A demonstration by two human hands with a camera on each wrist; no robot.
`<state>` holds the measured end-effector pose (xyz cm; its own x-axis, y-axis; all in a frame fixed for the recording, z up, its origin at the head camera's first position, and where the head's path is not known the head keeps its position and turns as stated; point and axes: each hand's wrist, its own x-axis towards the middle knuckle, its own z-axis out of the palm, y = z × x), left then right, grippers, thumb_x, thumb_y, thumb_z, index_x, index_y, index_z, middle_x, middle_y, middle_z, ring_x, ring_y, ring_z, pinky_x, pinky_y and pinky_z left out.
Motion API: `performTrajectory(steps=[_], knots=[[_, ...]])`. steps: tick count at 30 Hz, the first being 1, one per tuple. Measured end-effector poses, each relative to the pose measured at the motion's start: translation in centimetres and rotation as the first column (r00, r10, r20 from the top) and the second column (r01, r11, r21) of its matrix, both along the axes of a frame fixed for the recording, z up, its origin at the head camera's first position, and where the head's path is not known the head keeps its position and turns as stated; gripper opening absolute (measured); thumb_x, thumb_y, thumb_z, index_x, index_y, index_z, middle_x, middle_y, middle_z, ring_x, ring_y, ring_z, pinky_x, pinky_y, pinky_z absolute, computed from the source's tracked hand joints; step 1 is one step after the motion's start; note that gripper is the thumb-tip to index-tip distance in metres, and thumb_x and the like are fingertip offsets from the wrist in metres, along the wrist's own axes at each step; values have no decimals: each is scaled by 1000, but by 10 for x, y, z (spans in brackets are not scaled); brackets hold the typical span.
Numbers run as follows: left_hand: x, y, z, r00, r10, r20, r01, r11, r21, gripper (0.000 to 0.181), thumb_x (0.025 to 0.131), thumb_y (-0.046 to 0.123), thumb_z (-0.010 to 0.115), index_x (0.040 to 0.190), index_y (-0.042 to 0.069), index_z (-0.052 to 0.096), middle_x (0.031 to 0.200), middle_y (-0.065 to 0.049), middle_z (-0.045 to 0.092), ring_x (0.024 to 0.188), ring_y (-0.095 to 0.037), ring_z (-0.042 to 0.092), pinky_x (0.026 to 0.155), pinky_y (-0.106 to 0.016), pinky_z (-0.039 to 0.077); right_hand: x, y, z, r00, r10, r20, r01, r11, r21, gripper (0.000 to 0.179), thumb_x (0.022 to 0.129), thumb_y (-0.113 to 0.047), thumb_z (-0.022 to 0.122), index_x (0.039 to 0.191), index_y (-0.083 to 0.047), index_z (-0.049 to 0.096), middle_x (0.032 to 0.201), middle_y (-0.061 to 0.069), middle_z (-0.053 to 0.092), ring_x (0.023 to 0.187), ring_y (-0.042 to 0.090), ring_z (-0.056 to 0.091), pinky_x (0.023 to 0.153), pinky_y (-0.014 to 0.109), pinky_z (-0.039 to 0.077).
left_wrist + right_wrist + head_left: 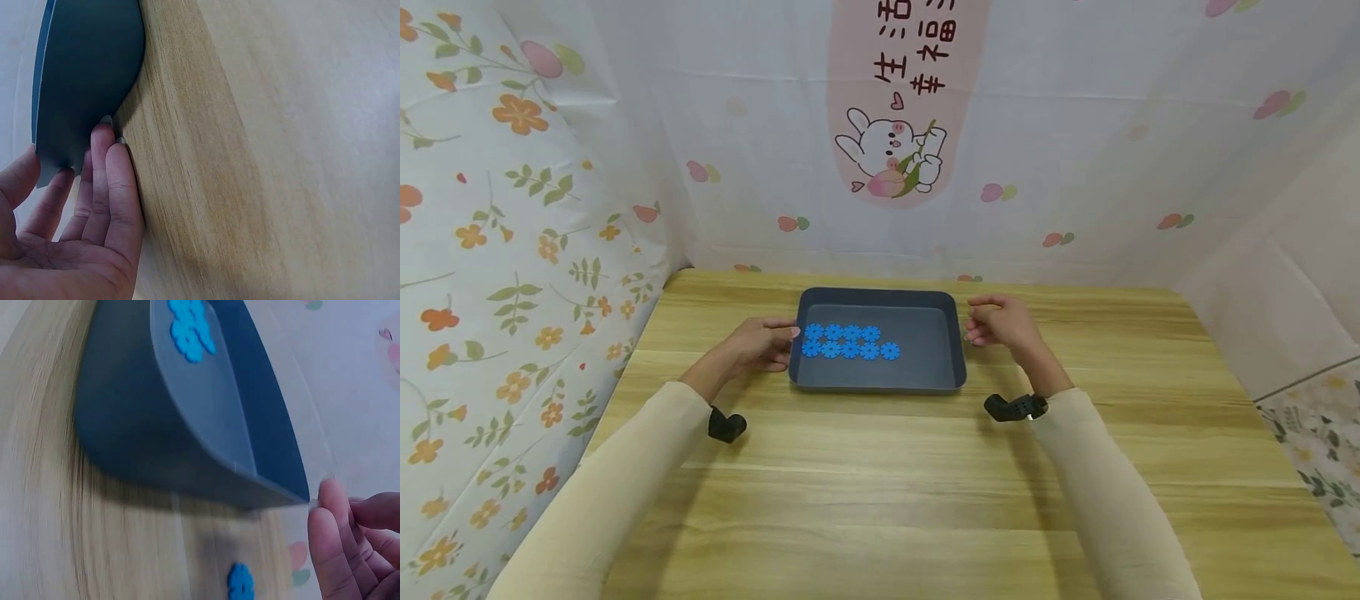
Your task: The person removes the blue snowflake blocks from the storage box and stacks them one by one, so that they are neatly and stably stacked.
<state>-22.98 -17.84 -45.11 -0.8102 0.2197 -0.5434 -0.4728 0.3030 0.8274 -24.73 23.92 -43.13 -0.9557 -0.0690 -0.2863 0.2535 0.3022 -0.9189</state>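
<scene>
A dark grey rectangular tray lies on the table. Inside it, toward the left, several blue notched discs are laid in two rows. At the tray's left end my left hand grips the side, the thumb at the rim and the fingers against the outer wall. My right hand is just beyond the right end, its fingers loosely bent with nothing visible in them. One more blue disc lies on the table outside the tray in the right wrist view; the head view does not show it clearly.
The wood-grain table stretches in front of the tray and to both sides. Behind it hangs a white printed cloth, and a floral cloth covers the left side. Each wrist carries a black camera mount.
</scene>
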Motion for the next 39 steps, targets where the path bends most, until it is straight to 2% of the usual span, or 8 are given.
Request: performTrajectory(steps=[6,11,19,29,39], knots=[[0,2,1,1000,14,7,-13,1000,-11,52,102,30,52,150,15,39,108,-11,65,72,-16,65,74,-31,58,0,-16,3,999,41,-25,-41,999,4,36,99,-12,56,132,2,55,74,5,69,59,13,68,66,38,60],[0,4,0,1000,19,7,-19,1000,-17,52,102,30,52,150,14,40,106,-11,64,72,-16,64,74,-32,58,2,-31,4,998,62,-21,-62,998,0,30,98,-13,58,127,-3,59,74,8,69,58,15,68,71,45,59],[1,3,0,1000,30,7,-30,999,-19,51,102,31,51,149,14,41,106,-11,63,72,-16,63,73,-31,57,6,-54,3,994,108,-12,-107,994,26,35,98,-12,58,131,2,56,76,11,68,62,20,70,78,52,56],[3,6,2,1000,29,-1,-29,999,-38,51,101,33,53,147,13,44,103,-9,60,74,-17,62,73,-31,58,9,-77,-12,985,172,-12,-171,985,26,34,97,-11,59,128,2,57,75,13,68,56,16,67,67,44,60],[3,6,0,999,37,-7,-37,998,-50,49,101,34,54,145,12,47,101,-8,61,71,-16,63,71,-30,58,7,-90,-26,977,204,59,-206,978,42,31,96,-9,60,127,-1,59,76,12,67,56,16,66,59,34,60]])
